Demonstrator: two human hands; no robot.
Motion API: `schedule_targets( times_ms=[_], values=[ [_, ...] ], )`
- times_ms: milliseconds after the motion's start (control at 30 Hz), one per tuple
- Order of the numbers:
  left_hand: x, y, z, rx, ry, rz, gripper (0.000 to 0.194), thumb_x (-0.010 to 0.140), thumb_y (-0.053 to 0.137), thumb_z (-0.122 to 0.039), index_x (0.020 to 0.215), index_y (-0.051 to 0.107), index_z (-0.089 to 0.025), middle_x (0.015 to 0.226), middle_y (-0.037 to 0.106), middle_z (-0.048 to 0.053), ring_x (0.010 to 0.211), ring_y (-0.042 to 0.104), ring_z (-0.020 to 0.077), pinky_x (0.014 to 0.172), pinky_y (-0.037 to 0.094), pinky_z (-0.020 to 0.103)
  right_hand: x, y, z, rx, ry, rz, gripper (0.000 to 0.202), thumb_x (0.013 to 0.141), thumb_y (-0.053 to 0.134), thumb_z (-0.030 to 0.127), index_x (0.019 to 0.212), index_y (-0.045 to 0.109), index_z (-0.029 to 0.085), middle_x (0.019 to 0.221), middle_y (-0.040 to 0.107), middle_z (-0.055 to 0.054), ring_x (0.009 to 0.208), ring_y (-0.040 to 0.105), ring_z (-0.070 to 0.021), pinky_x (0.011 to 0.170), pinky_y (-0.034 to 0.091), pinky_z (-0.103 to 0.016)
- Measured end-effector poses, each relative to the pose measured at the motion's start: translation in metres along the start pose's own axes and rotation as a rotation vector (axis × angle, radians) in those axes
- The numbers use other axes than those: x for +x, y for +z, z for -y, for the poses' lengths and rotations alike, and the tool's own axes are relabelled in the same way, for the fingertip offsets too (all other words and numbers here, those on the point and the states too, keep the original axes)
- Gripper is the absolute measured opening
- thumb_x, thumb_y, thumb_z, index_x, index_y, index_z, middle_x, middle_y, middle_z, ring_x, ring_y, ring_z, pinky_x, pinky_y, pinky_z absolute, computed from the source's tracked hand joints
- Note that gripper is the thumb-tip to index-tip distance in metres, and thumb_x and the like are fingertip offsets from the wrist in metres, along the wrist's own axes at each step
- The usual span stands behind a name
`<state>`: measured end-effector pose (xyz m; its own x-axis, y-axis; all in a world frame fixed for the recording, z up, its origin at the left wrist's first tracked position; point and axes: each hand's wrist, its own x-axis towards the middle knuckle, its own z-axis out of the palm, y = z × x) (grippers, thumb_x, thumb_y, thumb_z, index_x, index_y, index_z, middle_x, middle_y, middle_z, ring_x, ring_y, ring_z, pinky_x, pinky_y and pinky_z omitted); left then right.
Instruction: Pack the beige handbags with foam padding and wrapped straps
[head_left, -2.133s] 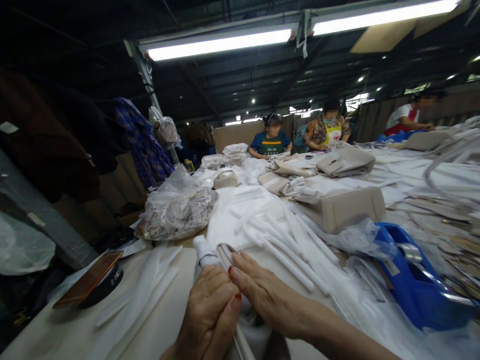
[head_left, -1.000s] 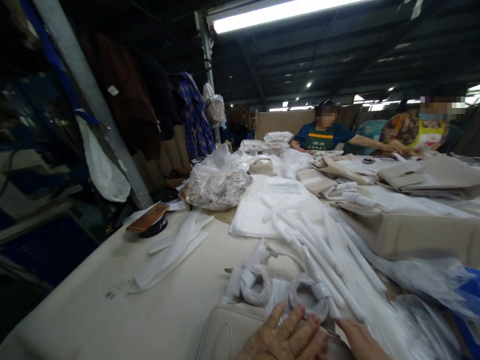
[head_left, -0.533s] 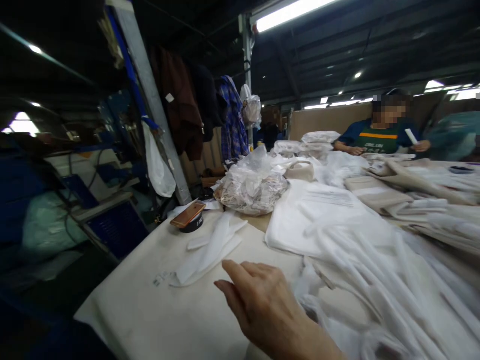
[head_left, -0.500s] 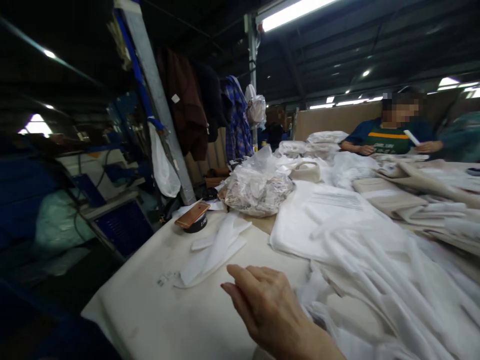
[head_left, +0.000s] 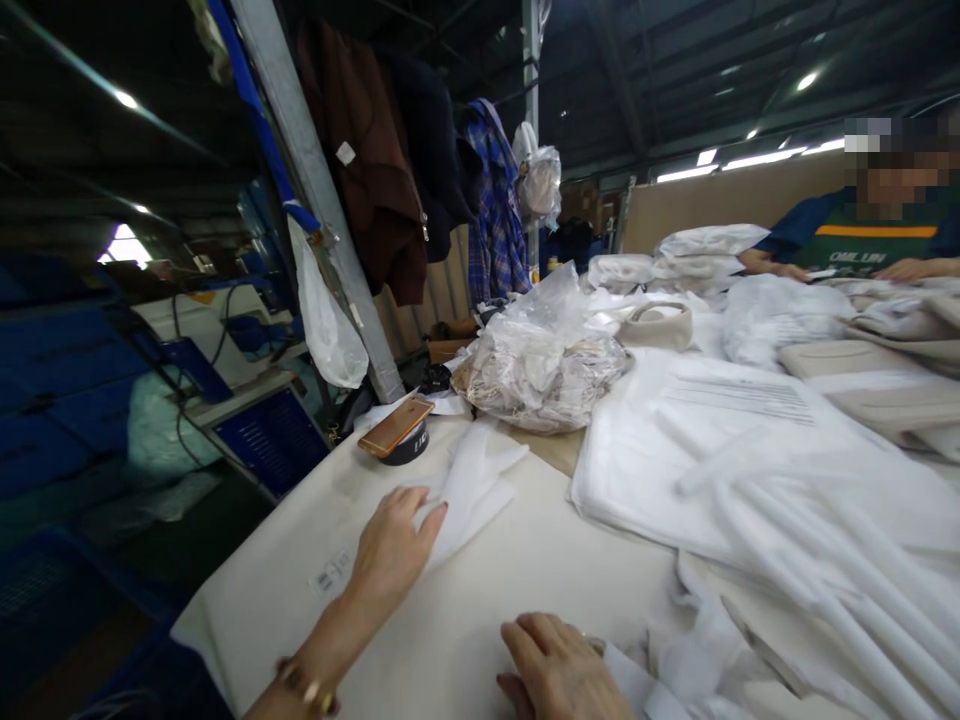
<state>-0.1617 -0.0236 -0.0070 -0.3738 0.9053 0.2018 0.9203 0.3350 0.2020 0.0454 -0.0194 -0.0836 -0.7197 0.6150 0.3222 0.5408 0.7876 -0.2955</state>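
Note:
My left hand (head_left: 394, 545) reaches over the table from the lower left, a bracelet (head_left: 304, 685) on its wrist. Its thumb and fingers are apart at the near left edge of some thin white strips (head_left: 472, 500); whether they touch the strips I cannot tell. Low in the view, my right hand (head_left: 559, 665) rests on or just above the pale table cover (head_left: 465, 620), fingers bent and loosely apart, nothing seen in it. White and beige material (head_left: 705, 620) lies crumpled just to its right.
A phone (head_left: 395, 427) lies on a black round object (head_left: 409, 447) at the back left. Behind are a clear plastic bag (head_left: 547, 370) of pale items and white printed bags (head_left: 697, 430). Long white strips (head_left: 810, 570) cover the right. A co-worker (head_left: 870, 240) sits across the table.
My left hand has come into view and reached the white strips. My right hand has moved down toward the lower edge. The view has turned left, and the co-worker's hands are lower.

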Motion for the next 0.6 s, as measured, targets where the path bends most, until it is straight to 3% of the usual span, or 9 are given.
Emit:
schedule_targets(
  times_ms=[67,167,233,333,433,600],
  values=[
    [0.031,0.012,-0.006,0.036,-0.012,0.034,0.038,0.088,0.049,-0.037,0.109,0.057,-0.006,0.106,0.061,0.017,0.104,0.056,0.0288,0.088,0.046,0.039,0.001,-0.004,0.003,0.022,-0.006,0.097,0.030,0.067,0.076,0.014,0.093,0.063,0.023,0.092,0.068,0.002,0.080,0.065,-0.0184,0.069,0.046,-0.026],
    [0.051,0.032,-0.022,0.061,0.007,0.103,0.061,0.079,0.057,-0.053,0.116,0.051,-0.004,0.110,0.058,0.021,0.108,0.053,0.0340,0.087,0.045,0.041,0.005,-0.018,0.014,0.027,0.040,0.320,0.010,0.077,0.069,0.020,0.087,0.067,0.020,0.091,0.069,-0.003,0.082,0.066,-0.0223,0.073,0.048,-0.032],
    [0.053,0.039,-0.030,0.076,0.005,0.142,0.068,0.075,0.062,-0.051,0.120,0.047,-0.003,0.112,0.056,0.023,0.110,0.050,0.0360,0.087,0.044,0.043,0.008,-0.031,0.022,0.001,0.082,0.453,0.009,0.083,0.062,0.022,0.086,0.069,0.017,0.090,0.070,-0.007,0.085,0.067,-0.0241,0.078,0.048,-0.036],
    [0.050,0.040,-0.031,0.076,0.007,0.183,0.055,0.076,0.061,-0.038,0.117,0.049,-0.003,0.111,0.057,0.022,0.110,0.049,0.0354,0.088,0.043,0.043,0.008,-0.043,0.027,-0.057,0.076,0.588,0.019,0.086,0.059,0.028,0.083,0.072,0.015,0.083,0.073,-0.010,0.082,0.069,-0.0253,0.079,0.049,-0.037],
    [0.045,0.035,-0.025,0.043,0.023,0.170,0.040,0.081,0.051,-0.024,0.116,0.050,-0.003,0.106,0.058,0.020,0.107,0.051,0.0323,0.088,0.043,0.040,-0.004,-0.037,0.021,-0.120,-0.010,0.573,0.032,0.086,0.059,0.038,0.070,0.073,0.014,0.068,0.072,-0.010,0.067,0.070,-0.0245,0.071,0.049,-0.034],
    [0.022,0.016,-0.017,-0.092,0.034,0.058,0.042,0.085,0.032,-0.012,0.125,0.044,-0.003,0.110,0.057,0.017,0.108,0.050,0.0267,0.097,0.037,0.037,-0.034,-0.015,-0.002,-0.114,-0.206,0.330,0.046,0.082,0.059,0.051,0.050,0.061,0.019,0.050,0.065,0.000,0.047,0.061,-0.0155,0.060,0.043,-0.029]
  ],
)
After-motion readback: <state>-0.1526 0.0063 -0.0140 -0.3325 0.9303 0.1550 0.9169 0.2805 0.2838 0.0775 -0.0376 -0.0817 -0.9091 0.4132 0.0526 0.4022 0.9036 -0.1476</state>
